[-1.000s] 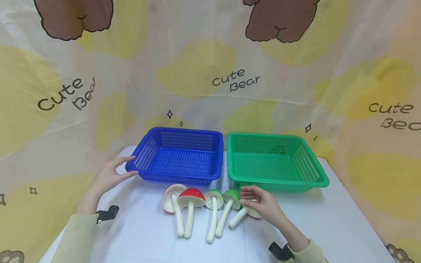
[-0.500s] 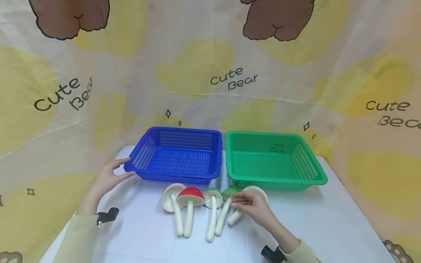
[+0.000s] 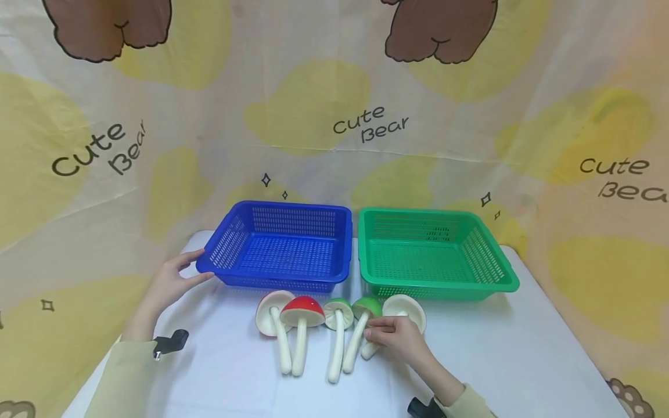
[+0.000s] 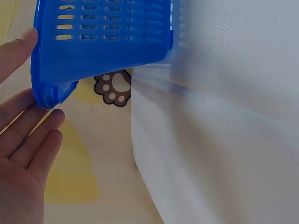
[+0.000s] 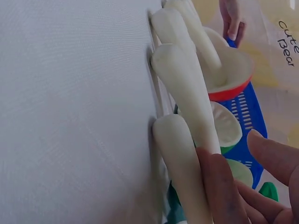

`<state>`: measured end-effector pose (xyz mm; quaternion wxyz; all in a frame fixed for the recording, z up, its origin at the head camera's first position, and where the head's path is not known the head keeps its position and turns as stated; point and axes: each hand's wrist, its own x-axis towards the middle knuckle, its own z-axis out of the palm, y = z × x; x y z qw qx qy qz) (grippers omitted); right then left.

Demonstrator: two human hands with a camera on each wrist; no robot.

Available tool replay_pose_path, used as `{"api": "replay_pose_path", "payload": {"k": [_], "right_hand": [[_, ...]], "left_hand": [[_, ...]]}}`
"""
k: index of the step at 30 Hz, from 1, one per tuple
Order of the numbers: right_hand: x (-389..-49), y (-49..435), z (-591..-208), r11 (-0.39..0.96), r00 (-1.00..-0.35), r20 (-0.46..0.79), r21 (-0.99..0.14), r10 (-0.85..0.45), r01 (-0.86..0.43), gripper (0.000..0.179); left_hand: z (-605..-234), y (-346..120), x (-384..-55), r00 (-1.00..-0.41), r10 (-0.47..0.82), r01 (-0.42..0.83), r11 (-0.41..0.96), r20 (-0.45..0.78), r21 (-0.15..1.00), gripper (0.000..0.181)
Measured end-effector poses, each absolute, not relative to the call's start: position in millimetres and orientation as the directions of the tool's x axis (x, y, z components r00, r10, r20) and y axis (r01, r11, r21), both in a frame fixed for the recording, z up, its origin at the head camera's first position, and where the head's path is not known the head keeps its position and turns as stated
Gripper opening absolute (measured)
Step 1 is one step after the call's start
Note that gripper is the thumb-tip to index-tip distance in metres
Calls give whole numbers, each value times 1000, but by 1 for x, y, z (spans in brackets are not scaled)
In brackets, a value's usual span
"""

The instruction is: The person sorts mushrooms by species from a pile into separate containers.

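My left hand [image 3: 169, 290] rests with thumb and fingertips at the left corner of the blue basket [image 3: 342, 273]. In the left wrist view its fingers are fairly straight against the rim [image 4: 39, 70]. Several toy mushrooms lie before the baskets: two red-capped, the nearer one a red mushroom [image 3: 300, 342], and two green-capped, one a green mushroom [image 3: 368, 306]. Over the rightmost mushroom [image 3: 405, 307], its pale cap underside showing, reaches my right hand [image 3: 399, 339]. In the right wrist view a finger [image 5: 222, 186] lies beside its white stem [image 5: 180, 158], the thumb apart.
A green basket [image 3: 509, 284] stands right of the blue one, both with nothing inside. They sit near the back edge of the white-covered table [image 3: 209, 360]. A printed cloth [image 3: 313, 116] hangs behind.
My right hand has moved left and towards me, off the rightmost mushroom's cap to its stem, uncovering the cap. My left hand stays at the blue basket's corner.
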<state>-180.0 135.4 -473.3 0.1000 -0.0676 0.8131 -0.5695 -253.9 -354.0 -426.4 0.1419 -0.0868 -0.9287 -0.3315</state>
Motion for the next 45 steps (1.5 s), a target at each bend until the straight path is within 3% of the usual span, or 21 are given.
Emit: {"api": "replay_pose_path", "payload": {"k": [7,19,37,45], "right_hand": [[-182,130,-482,324,-983,-76,-946,-168,18,44],[-190,123,-489,455,-995,-33,-891,-94,-13,42],[-186,130,-477,250,-980,-156,-961,-123,121,38],[-181,132,-464,255,-981,-167,-957,-99,137,41]], "left_hand": [[-425,-354,-253,-944,64,250,780,323,574,68],[-427,-355,-250,-953,47,227,768,300,599,68],[-426,-354,-251,-956,55,232,747,290,623,67],[-423,-356,-252,-959,61,228,749,278,622,66]]}}
